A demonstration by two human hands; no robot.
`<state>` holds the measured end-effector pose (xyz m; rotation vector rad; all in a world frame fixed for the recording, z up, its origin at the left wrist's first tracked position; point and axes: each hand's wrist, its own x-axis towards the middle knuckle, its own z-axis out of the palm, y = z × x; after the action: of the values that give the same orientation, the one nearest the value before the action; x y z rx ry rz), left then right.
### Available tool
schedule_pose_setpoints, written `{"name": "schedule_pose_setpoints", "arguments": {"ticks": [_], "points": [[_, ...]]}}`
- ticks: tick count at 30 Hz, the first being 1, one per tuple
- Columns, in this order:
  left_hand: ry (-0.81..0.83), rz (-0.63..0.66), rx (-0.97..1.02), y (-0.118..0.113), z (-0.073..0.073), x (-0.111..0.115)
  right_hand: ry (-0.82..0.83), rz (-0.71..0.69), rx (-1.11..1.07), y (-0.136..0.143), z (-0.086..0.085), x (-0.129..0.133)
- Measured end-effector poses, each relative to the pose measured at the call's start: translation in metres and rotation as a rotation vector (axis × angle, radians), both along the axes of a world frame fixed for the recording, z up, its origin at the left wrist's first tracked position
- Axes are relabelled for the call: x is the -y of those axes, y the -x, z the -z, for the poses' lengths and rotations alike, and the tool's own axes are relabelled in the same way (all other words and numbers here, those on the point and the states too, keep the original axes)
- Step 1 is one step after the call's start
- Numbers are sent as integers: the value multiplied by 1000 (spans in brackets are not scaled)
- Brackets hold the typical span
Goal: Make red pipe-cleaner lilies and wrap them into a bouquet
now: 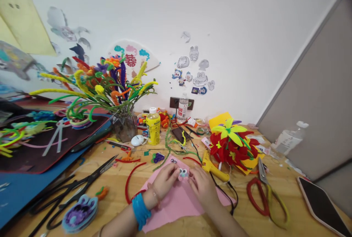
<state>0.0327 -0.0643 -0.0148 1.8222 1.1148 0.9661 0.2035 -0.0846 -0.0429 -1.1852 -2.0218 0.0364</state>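
Observation:
Between my two hands is a small pale pink and light blue craft piece [183, 173] with two googly eyes. My left hand [165, 180] pinches its left side, fingers closed. The fingers of my right hand [202, 182] close on its right edge and partly cover it. Below both hands lies a sheet of pink paper [180, 204], creased and resting on the wooden table. A pair of loose googly eyes [173, 161] sits on the paper's top end, just beyond my left fingertips. A yellow glue gun [214, 167] lies right beside my right hand, its black cord running along the paper.
Black scissors [82, 183] and a round purple-and-blue bunny piece [79, 215] lie left. Red-and-yellow scissors [264, 193] and a phone [324, 207] lie right. Behind stand a vase of pipe-cleaner flowers [123, 125], a yellow bottle [153, 127] and a red flower bouquet [232, 147].

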Motion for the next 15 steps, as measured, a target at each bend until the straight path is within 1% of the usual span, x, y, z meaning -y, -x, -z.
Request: {"name": "schedule_pose_setpoints", "arguments": {"ticks": [4, 7, 9, 11, 15], "points": [[11, 8, 23, -3, 0, 2, -97, 9, 173, 7, -3, 3], [10, 41, 49, -4, 2, 4, -137, 9, 203, 10, -1, 5], [-1, 61, 70, -6, 3, 8, -108, -2, 157, 9, 1, 6], [-2, 62, 95, -9, 4, 12, -30, -43, 87, 7, 3, 6], [67, 28, 164, -11, 3, 15, 128, -152, -16, 4, 7, 6]]}}
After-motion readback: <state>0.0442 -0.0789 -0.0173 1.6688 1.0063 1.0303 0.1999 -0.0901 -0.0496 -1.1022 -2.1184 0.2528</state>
